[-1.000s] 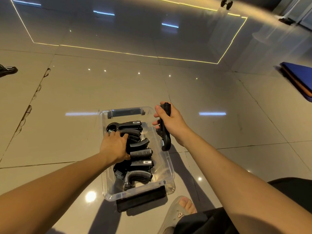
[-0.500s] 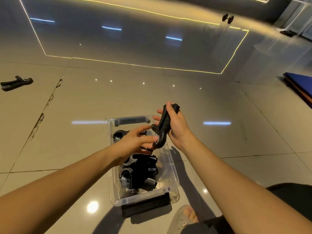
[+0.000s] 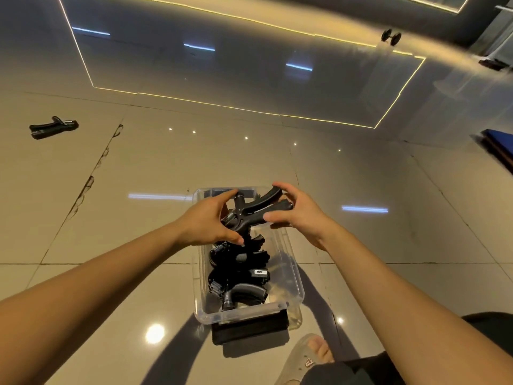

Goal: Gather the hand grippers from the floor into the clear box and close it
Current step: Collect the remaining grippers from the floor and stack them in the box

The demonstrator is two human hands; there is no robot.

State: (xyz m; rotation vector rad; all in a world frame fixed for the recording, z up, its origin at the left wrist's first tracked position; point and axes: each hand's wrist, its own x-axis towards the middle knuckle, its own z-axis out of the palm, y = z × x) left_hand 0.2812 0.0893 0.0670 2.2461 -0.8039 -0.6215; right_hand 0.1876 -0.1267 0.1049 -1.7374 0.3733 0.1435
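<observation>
Tiled floor (image 3: pixel 166 190) is stretching glossy all round you. The clear box (image 3: pixel 294 284) is sitting open right below your arms, several black grippers (image 3: pixel 241 273) lying piled inside (count unclear). Your left hand (image 3: pixel 205 223) and right hand (image 3: pixel 299 215) are both holding one hand gripper (image 3: pixel 255 211) over the box's far end: left fingers curling round the spring end, right fingers pinching the two handles. One loose gripper (image 3: pixel 52 127) is lying far left, well apart from the box.
</observation>
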